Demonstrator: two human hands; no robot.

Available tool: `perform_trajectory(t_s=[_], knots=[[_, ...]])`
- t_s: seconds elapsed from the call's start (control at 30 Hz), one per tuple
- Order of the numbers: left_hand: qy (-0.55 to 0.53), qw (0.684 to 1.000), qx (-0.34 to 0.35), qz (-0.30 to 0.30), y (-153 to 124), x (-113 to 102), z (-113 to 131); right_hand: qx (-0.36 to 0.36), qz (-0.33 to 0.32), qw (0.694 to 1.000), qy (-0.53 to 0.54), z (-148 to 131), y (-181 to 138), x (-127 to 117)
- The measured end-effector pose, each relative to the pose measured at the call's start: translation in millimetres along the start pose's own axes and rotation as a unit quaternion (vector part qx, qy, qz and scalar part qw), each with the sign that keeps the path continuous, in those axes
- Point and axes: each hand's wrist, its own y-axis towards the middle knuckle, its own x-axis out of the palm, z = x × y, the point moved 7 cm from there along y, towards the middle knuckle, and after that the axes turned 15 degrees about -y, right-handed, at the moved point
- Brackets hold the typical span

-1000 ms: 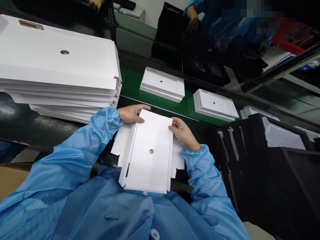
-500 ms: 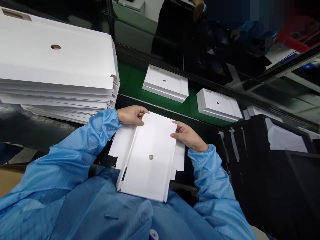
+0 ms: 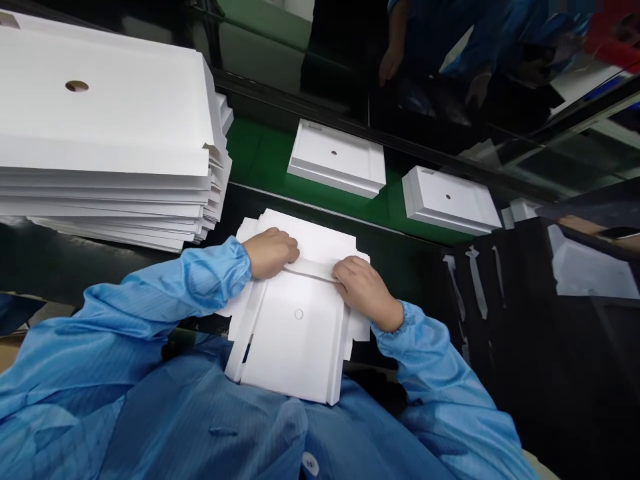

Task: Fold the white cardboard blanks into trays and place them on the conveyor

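A white cardboard box blank with a round hole in its middle panel lies in front of my body, its near end against my blue smock. A narrow strip of the card stands raised across it as a folded flap. At the left end of this flap, my left hand is closed on the card, fingers curled. My right hand pinches the flap's right end. Side flaps of white card stick out on both sides beneath the hands. The fingertips are partly hidden.
At the left stands a tall stack of white cardboard blanks. Beyond the table edge, white boxes sit on a green belt. A black container is at the right. Another person's hand appears behind dark glass.
Both hands have shifted from the far edge toward me and curled over the card. The far end, flat before, is now bent up into a flap, and more card shows beyond it.
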Motion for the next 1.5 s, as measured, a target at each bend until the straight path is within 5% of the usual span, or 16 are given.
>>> perform_trajectory(t_s=[0.27, 0.53, 0.77, 1.0, 1.17, 1.27, 1.5], knots=[[0.117, 0.993, 0.0, -0.003, -12.9, 18.1, 25.8, -0.017, -0.068, 0.992, -0.106, -26.2, 0.4, 0.0], [0.123, 0.992, 0.027, -0.002, -5.8, 23.1, 23.4, -0.016, -0.008, 0.997, -0.077, -27.2, 8.9, 2.0], [0.152, 0.987, 0.046, 0.034, 2.2, 28.7, 32.6, 0.013, -0.052, 0.995, -0.085, -29.1, 21.3, 5.2], [0.106, 0.994, -0.001, -0.038, 14.4, 20.3, 20.6, 0.043, -0.09, 0.992, -0.079, -21.8, 35.9, 5.7], [0.017, 0.993, -0.104, -0.057, 27.5, 7.1, -3.1, 0.075, -0.13, 0.988, -0.021, 0.3, 46.5, 9.4], [-0.015, 0.988, -0.15, -0.042, 28.2, -1.4, -11.3, 0.113, -0.113, 0.987, 0.023, 10.0, 45.4, 8.3], [0.102, 0.994, -0.043, -0.01, 21.6, -0.7, 0.6, 0.062, -0.024, 0.995, -0.074, -3.9, 32.8, 9.0]])
